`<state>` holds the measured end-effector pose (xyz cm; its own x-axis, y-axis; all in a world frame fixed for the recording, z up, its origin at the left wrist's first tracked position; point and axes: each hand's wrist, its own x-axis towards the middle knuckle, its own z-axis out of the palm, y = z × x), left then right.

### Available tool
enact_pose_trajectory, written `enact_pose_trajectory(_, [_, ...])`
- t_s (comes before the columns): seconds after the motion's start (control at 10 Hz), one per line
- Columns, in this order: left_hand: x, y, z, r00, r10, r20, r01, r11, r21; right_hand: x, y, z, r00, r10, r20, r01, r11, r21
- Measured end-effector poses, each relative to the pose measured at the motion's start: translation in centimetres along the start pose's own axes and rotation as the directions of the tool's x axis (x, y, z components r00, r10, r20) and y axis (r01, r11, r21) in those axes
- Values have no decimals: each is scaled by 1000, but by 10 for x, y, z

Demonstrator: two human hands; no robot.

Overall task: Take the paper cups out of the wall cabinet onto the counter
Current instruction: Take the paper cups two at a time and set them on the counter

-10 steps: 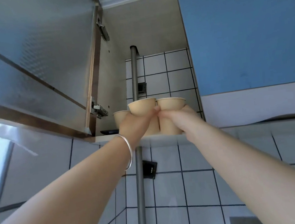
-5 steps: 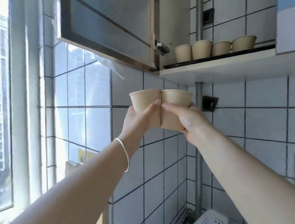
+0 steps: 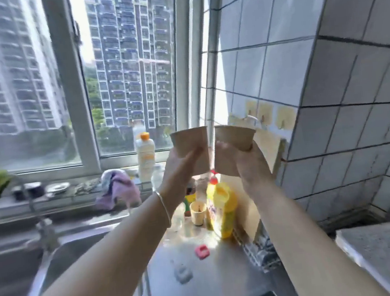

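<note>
Now the head camera, the only view, looks down over a kitchen counter by a window. The person's left hand (image 3: pixel 181 164) is wrapped around a tan paper cup (image 3: pixel 192 145), and the right hand (image 3: pixel 247 166) is wrapped around a second tan paper cup (image 3: pixel 233 141). Both cups are upright or slightly tilted, side by side with a narrow gap between them, held in the air well above the steel counter (image 3: pixel 204 280). A thin silver bracelet (image 3: pixel 163 206) circles the left wrist.

Half a second ago the same two cups were held just under the open wall cabinet, where four more cups stood on the shelf. Since then the hands and the gaze have dropped; the cabinet is out of frame. That suggests the carrying step is under way, with setting down to come and further trips likely needed.

Below the cups stand a yellow plastic bottle with a red cap (image 3: pixel 221 208), a small used paper cup (image 3: pixel 198 212) and a pink clip (image 3: pixel 202 251). A white bottle with an orange cap (image 3: pixel 145 153) stands on the window sill beside a lilac cloth (image 3: pixel 118 190). A steel sink (image 3: pixel 62 255) lies to the left.

Both bottles carry labels, but motion blur makes the writing unreadable.
</note>
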<state>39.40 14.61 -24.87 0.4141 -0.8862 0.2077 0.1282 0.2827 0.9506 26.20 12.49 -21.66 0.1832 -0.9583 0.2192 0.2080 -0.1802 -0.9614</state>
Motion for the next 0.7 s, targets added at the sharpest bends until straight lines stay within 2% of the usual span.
enact_pose_trajectory(0.1, [-29,-22,-100,997,-14,-79,16,1000,17,-27,44,63,990,97,100,-105,991,80])
enact_pose_trajectory(0.2, [-65,-17,-177,982,47,-185,-45,999,15,-65,79,132,955,170,244,-197,976,91])
enact_pose_trajectory(0.3, [-111,-19,-264,930,16,-368,-14,1000,9,-104,113,199,896,232,379,-295,949,115])
enact_pose_trajectory(0.4, [-153,-17,-335,858,-8,-513,9,1000,-2,-142,147,263,825,301,478,-364,930,43])
enact_pose_trajectory(0.5, [-199,-7,-399,728,-28,-685,35,999,-4,-182,172,323,720,380,581,-431,901,-56])
enact_pose_trajectory(0.6, [-246,7,-451,604,11,-797,40,998,44,-223,188,382,595,439,673,-456,874,-167])
enact_pose_trajectory(0.7, [-290,18,-491,449,32,-893,22,999,47,-264,199,435,458,468,755,-429,861,-273])
